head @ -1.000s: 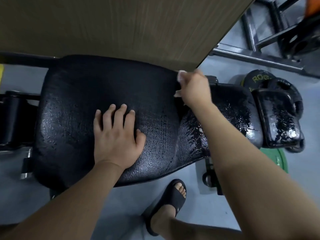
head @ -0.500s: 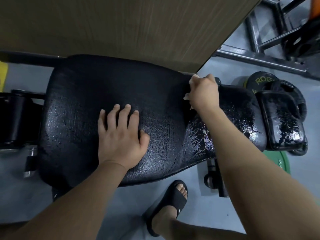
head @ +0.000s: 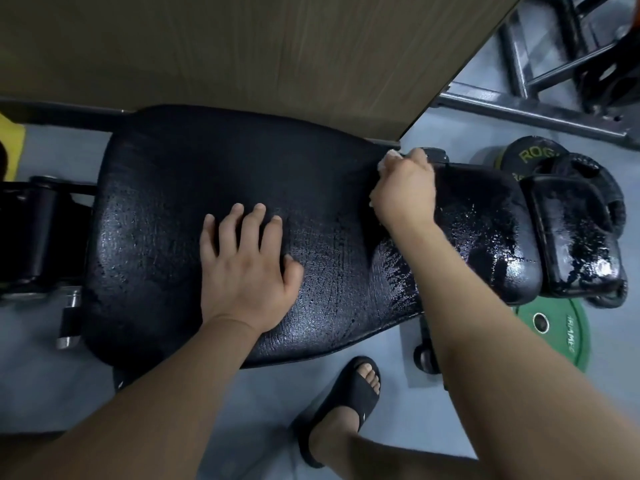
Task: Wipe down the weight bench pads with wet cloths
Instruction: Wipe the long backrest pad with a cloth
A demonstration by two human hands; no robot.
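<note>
The left hand (head: 242, 268) lies flat, fingers spread, on the bench's large pad (head: 166, 209). The right hand (head: 403, 188) clutches a pale cloth (head: 389, 156) at the far edge, where it meets the wet smaller pad (head: 485, 216). A wooden panel (head: 242, 57) overhangs that edge; a green plate (head: 568, 341) lies on the floor nearby

I count three black bench pads (head: 194, 188) in a row, two hands, the left hand (head: 242, 271) and the right hand (head: 403, 188), one pale cloth (head: 390, 155) (mostly hidden), three weight plates (head: 561, 330) and one sandalled foot (head: 349, 396).
</note>
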